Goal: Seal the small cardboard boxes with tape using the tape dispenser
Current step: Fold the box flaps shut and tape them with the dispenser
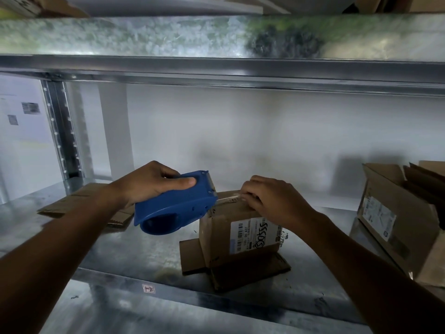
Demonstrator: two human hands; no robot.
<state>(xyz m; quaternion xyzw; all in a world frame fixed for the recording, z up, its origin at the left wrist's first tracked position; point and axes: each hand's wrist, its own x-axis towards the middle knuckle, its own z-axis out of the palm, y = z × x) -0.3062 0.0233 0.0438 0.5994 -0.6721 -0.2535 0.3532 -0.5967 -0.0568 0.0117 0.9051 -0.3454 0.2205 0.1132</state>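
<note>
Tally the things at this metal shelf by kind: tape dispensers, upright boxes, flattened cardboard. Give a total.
Blue plastic tape dispenser, gripped by the left hand: 1
Upright brown cardboard boxes: 2 (small labelled box under the right hand, larger open box at right)
Flattened brown cardboard sheet, at left: 1
Total: 4

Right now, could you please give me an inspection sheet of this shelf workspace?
Surface: metal shelf, small tag on front edge.
Job's things: small box standing on spread flaps; tape stretched from blue dispenser to box top.
Clutter: flat cardboard at left; open box at right.
Grippers: left hand grips dispenser; right hand holds tape end on box top.
Cables: nothing seen.
Surroundings: white wall behind, upper shelf overhead.
</note>
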